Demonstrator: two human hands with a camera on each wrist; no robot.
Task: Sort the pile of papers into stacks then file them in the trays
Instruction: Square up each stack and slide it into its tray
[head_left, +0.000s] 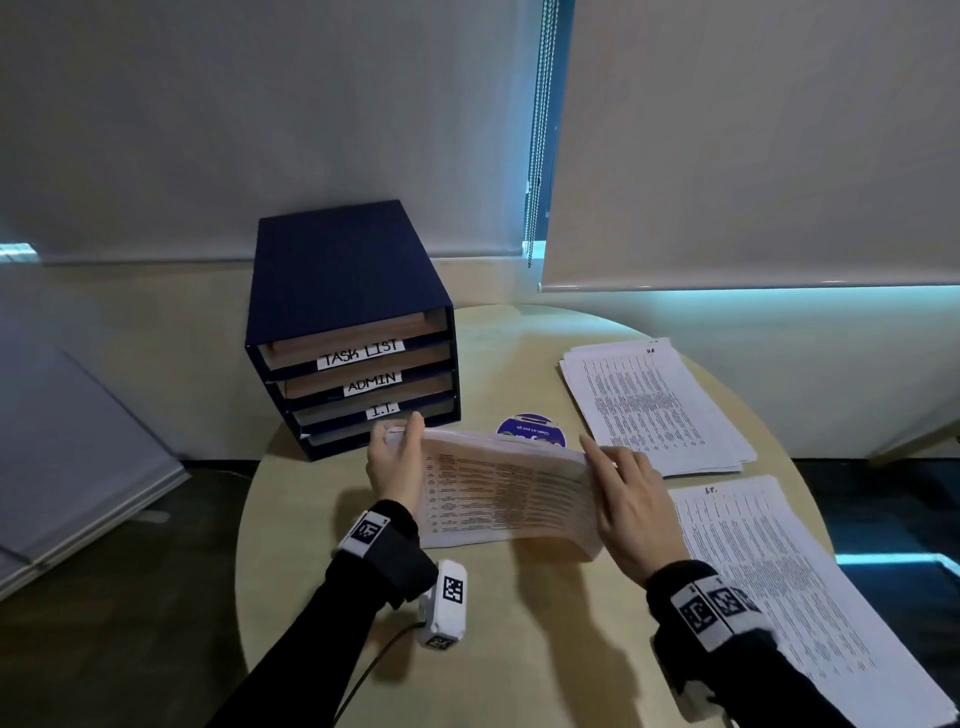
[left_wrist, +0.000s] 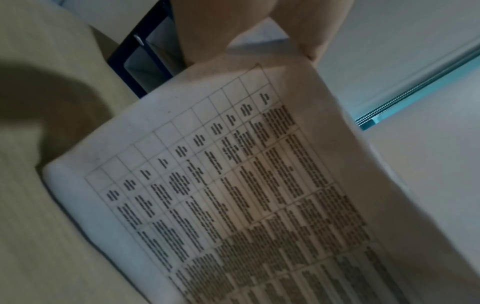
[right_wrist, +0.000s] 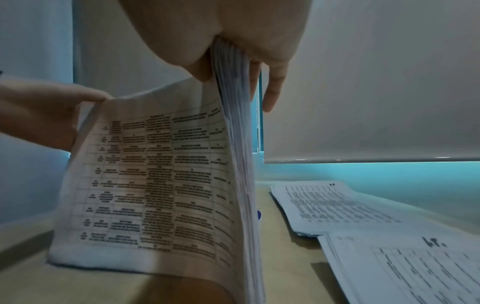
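currently both hands grasp one paper stack (head_left: 509, 493) at frame center, left hand (head_left: 395, 462) and right hand (head_left: 631, 499) on opposite ends, tilted upright on the counter (head_left: 519, 649), likely squaring edges before the trays (head_left: 358, 374).

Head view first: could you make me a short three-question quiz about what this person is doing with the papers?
1. True or false: both hands hold the paper stack upright on the table.
2. Which label is topmost on the tray unit? A) ADMIN B) TASK LIST C) I.T.
3. How many other paper piles lie flat on the table?

Key: 1 true: left hand, right hand. 2 B. 3 two: far pile, near pile.
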